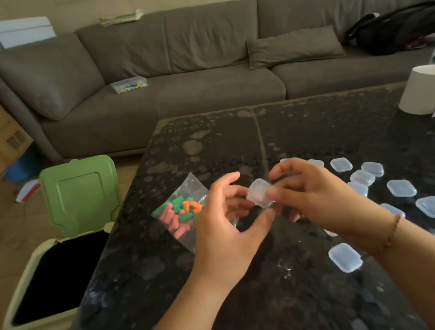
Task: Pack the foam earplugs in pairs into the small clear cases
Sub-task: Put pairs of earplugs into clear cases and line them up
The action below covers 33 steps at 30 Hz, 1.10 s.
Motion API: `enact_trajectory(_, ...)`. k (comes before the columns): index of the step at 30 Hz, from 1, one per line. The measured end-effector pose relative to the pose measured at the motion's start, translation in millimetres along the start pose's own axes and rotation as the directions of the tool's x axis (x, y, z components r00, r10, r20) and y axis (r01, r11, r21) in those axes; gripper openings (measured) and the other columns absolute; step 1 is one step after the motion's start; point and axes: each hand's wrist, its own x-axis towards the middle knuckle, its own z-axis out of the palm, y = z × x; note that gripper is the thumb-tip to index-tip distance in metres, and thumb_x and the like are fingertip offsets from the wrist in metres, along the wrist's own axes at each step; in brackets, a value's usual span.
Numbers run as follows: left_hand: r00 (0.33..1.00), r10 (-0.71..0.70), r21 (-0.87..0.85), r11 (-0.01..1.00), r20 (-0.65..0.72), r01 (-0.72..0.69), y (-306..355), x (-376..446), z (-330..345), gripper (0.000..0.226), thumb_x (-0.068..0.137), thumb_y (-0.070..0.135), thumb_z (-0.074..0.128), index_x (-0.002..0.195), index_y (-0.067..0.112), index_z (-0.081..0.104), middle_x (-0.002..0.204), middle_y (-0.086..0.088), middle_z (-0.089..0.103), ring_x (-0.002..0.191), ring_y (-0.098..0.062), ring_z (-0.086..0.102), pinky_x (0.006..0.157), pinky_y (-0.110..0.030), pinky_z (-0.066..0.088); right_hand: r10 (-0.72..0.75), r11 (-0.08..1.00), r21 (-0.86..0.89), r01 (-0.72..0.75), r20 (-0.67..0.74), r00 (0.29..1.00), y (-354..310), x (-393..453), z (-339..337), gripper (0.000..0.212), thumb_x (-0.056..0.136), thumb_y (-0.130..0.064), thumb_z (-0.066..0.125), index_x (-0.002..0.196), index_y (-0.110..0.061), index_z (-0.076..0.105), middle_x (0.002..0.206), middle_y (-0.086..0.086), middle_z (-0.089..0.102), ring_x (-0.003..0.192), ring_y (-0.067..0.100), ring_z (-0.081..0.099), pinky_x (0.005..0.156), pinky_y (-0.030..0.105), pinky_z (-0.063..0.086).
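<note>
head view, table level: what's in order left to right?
Green-lidded cream bin → clear bag of green, orange and pink foam earplugs → left hand → small clear case held between both hands → right hand → loose clear cases on the table → white cylindrical container.

both forearms reach forward, left hand [227, 218] and right hand [314, 194] fingers curled, nearly touching.

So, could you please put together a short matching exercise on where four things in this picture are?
Things:
1. bag of earplugs
2. clear case
3. white cup
4. green-lidded bin

Places:
A. on the floor left of the table
B. far right of the table
C. held between the left hand and right hand
D. on the table, left of the hands

Pairs: 1-D, 2-C, 3-B, 4-A
</note>
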Motion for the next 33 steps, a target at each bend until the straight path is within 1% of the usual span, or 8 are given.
enact_trajectory(1, 0.988, -0.151, -0.156, 0.976, 0.014, 0.151, 5.3, 1.3, -4.2, 0.045, 0.087, 0.034, 0.074, 0.126, 0.019, 0.057, 0.100, 0.007, 0.073, 0.095, -0.008, 0.070, 0.077, -0.018, 0.056, -0.046, 0.997, 0.057, 0.043, 0.041, 0.998, -2.4, -0.5, -1.3, 0.014, 0.089, -0.014, 0.065, 0.101, -0.013, 0.058, 0.074, 0.000, 0.071, 0.062, 0.010, 0.063, 0.065, 0.040, 0.050)
enact_trajectory(3, 0.872, -0.433, -0.452, 0.746, 0.229, 0.489, 13.9, 5.2, -13.3, 0.043, 0.092, 0.041, 0.059, 0.119, 0.008, 0.063, 0.090, -0.006, 0.076, 0.082, -0.020, 0.074, 0.069, -0.026, 0.058, -0.156, 0.986, 0.080, 0.146, 0.141, 0.978, -5.4, -0.6, -2.9, 0.009, 0.089, -0.010, 0.064, 0.096, -0.014, 0.060, 0.081, 0.006, 0.069, 0.069, 0.016, 0.060, 0.065, 0.035, 0.047)
enact_trajectory(5, 0.745, -0.482, -0.536, 0.517, 0.461, 0.667, 16.6, 6.5, -21.5, 0.047, 0.086, 0.045, 0.055, 0.108, 0.007, 0.069, 0.092, -0.017, 0.075, 0.078, -0.026, 0.074, 0.066, -0.029, 0.060, -0.222, 0.974, 0.080, 0.210, 0.194, 0.956, -7.3, -0.9, -1.0, 0.010, 0.090, -0.009, 0.061, 0.097, -0.015, 0.064, 0.088, 0.009, 0.069, 0.076, 0.026, 0.060, 0.069, 0.035, 0.050)
enact_trajectory(10, 0.725, -0.431, -0.664, 0.314, 0.537, 0.679, 16.2, 5.1, -31.6, 0.025, 0.084, 0.025, 0.063, 0.097, 0.009, 0.077, 0.098, -0.018, 0.075, 0.078, -0.023, 0.075, 0.065, -0.027, 0.061, -0.237, 0.970, 0.098, 0.222, 0.188, 0.953, -9.8, 1.2, 13.9, 0.017, 0.092, -0.008, 0.058, 0.101, -0.018, 0.069, 0.092, 0.002, 0.071, 0.088, 0.021, 0.067, 0.076, 0.027, 0.057)
enact_trajectory(15, 0.734, -0.457, -0.781, 0.125, 0.502, 0.612, 13.5, 8.3, -36.3, 0.032, 0.086, 0.014, 0.063, 0.115, 0.003, 0.069, 0.111, -0.024, 0.072, 0.089, -0.028, 0.076, 0.076, -0.033, 0.063, -0.534, 0.816, -0.328, 0.475, -0.114, 0.838, -6.5, -6.4, 26.6, 0.005, 0.083, -0.028, 0.066, 0.087, -0.025, 0.065, 0.082, -0.012, 0.065, 0.076, 0.010, 0.063, 0.060, 0.024, 0.050)
enact_trajectory(19, 0.754, -0.467, -0.817, 0.104, 0.463, 0.567, 13.3, 10.4, -37.4, 0.035, 0.083, 0.013, 0.064, 0.116, 0.001, 0.067, 0.113, -0.026, 0.071, 0.086, -0.028, 0.076, 0.068, -0.031, 0.063, -0.677, 0.637, -0.532, 0.558, -0.042, 0.734, -5.6, -12.2, 36.9, 0.015, 0.082, -0.036, 0.059, 0.082, -0.022, 0.064, 0.089, -0.012, 0.063, 0.076, 0.010, 0.061, 0.056, 0.030, 0.053)
enact_trajectory(26, 0.772, -0.415, -0.793, 0.171, 0.480, 0.585, 14.1, 8.3, -35.4, 0.018, 0.084, 0.010, 0.062, 0.093, 0.003, 0.077, 0.110, -0.024, 0.072, 0.096, -0.030, 0.074, 0.082, -0.033, 0.060, -0.672, 0.610, -0.621, 0.492, -0.077, 0.736, -6.3, -11.4, 38.8, 0.018, 0.084, -0.039, 0.060, 0.080, -0.023, 0.067, 0.091, -0.013, 0.064, 0.065, 0.006, 0.061, 0.047, 0.027, 0.053)
enact_trajectory(33, 0.774, -0.418, -0.777, 0.212, 0.476, 0.593, 7.4, 8.0, -35.2, 0.024, 0.091, 0.009, 0.059, 0.114, 0.000, 0.063, 0.116, -0.025, 0.069, 0.101, -0.031, 0.072, 0.086, -0.034, 0.058, -0.680, 0.573, -0.657, 0.490, -0.047, 0.732, -5.1, -10.4, 38.0, 0.023, 0.082, -0.039, 0.062, 0.075, -0.020, 0.072, 0.094, -0.012, 0.067, 0.058, 0.005, 0.059, 0.044, 0.026, 0.052)
